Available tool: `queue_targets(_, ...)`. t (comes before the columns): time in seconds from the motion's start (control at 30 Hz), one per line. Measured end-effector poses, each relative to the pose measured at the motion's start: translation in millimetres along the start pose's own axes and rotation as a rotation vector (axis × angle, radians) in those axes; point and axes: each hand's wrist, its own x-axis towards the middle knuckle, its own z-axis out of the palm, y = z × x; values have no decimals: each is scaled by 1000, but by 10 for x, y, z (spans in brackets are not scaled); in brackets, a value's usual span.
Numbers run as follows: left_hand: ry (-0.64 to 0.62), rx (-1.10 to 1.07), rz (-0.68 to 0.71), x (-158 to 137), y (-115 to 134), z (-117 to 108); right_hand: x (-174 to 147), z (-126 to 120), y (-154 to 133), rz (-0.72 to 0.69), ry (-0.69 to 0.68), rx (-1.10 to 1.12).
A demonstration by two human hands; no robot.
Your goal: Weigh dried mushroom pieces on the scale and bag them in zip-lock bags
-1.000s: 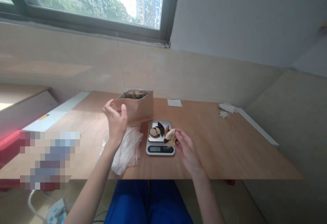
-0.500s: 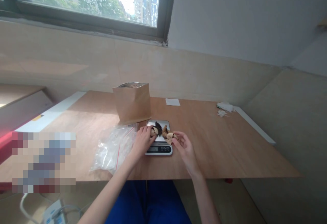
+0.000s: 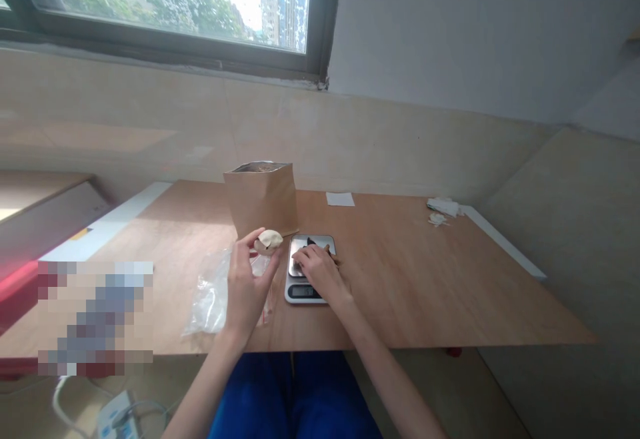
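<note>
My left hand [image 3: 250, 279] is raised over the plastic bags and grips a pale, curled piece [image 3: 270, 241] that looks like a dried mushroom, between thumb and fingers. On the kitchen scale [image 3: 294, 271], my right hand [image 3: 320, 269] has its fingers bent down over the metal plate. Beside those fingers, a dark dried piece [image 3: 311, 242] and a brown dried piece [image 3: 334, 259] show in part. What the right fingertips hold is hidden under the hand. Digits on the scale's display [image 3: 301, 291] are too small to read.
Clear plastic zip bags [image 3: 207, 302] lie left of the scale, partly behind my left hand. Behind them stands an open brown paper bag [image 3: 263, 195] with contents inside. A white paper [image 3: 340, 199] and some crumpled white scraps [image 3: 443, 209] lie toward the back of the wooden table [image 3: 425, 292].
My left hand has lifted the pale piece off the scale and moved left with it. My right hand has shifted left, from the scale's right edge to over its plate.
</note>
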Motion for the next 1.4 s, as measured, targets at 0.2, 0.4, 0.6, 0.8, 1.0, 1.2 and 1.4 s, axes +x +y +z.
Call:
queue_targets(0.2,56,46,13,-192,-33,56,-157,-277,-68,132,71,365)
queue_targets(0.4,-124,76,155,-324,74,288,-235,-543,-323,242,29,1094)
queue_targets(0.6,-206,187,228,-220,82,125,-183,-436,140,419,152,1158)
queue_targets(0.8,-61,423,-8,-267,-351,-154,-8,-22,1208,534,372,542)
queue_targets(1.0,-255,446,-169,-366,-690,-273,-47,223,1447,489,250,201)
queue_targets(1.2,-312,302,-331,-233,-536,-402,-332,166,1228,461,301,175)
queue_targets(1.4,-75,256,-202,-133,-206,-390,-519,-138,370,518,517,507)
